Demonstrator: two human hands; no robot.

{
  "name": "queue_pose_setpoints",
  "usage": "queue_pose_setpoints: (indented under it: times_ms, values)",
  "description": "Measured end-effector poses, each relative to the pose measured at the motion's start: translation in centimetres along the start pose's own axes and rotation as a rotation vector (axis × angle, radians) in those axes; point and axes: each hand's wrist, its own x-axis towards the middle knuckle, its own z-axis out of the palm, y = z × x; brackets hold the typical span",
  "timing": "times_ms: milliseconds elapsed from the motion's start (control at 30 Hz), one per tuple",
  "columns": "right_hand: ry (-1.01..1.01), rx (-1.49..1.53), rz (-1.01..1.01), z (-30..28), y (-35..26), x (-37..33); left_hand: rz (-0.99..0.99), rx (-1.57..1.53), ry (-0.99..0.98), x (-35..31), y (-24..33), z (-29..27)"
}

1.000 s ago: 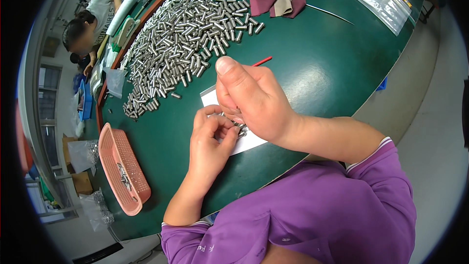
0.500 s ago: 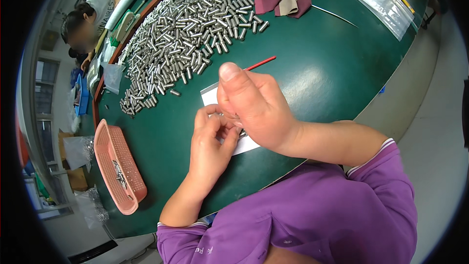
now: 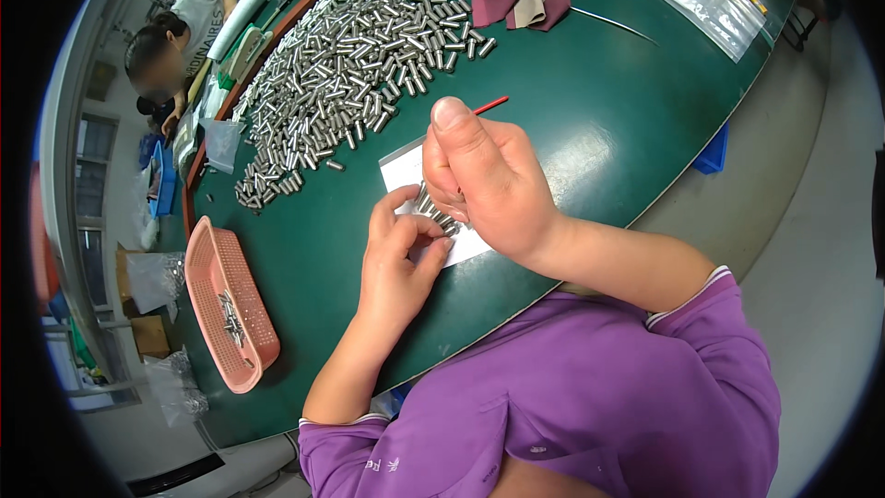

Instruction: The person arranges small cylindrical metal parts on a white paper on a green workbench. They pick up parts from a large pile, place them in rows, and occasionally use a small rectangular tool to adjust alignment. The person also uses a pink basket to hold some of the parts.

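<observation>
Several slim metal pins (image 3: 430,207) lie on the white sheet (image 3: 399,168) between your two hands, and the step in hand looks like close fingertip handling of these few pieces. Your left hand (image 3: 395,254) arches at their left, its thumb and middle fingertips brought near one another beside the pins; I cannot tell whether they pinch one. Your right hand (image 3: 498,189) is raised at the right, fingers curled in and thumb up, and what it may be clamped on is hidden. A red rod (image 3: 492,105) shows just beyond it, held or lying loose, I cannot say. On the far left of the green worktop (image 3: 590,92) spreads a big heap of metal cylinders (image 3: 341,74); a pink basket (image 3: 255,300) sits at the left. As I judge it, the next move calls for a light, precise fingertip grip and a clear view past your right hand.
</observation>
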Motion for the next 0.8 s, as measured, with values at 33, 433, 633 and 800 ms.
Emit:
queue_pose_setpoints:
  times_ms: [33, 433, 633, 800]
  values:
    - [0.008, -0.002, -0.002, 0.2, 0.0, -0.1, 0.022, 0.012, 0.029, -0.1, 0.0, 0.2]
    - [0.029, -0.054, -0.014, 0.5, 0.6, -0.4, -0.019, -0.03, 0.043, -0.1, 0.2, 0.4]
    - [0.051, -0.037, -0.021, 0.8, 0.5, -0.4, -0.058, -0.055, 0.042, 0.1, 0.4, 0.4]
    - [0.06, -0.073, -0.011, 1.3, 0.9, -0.5, -0.057, -0.064, 0.037, 0.1, 0.1, 0.3]
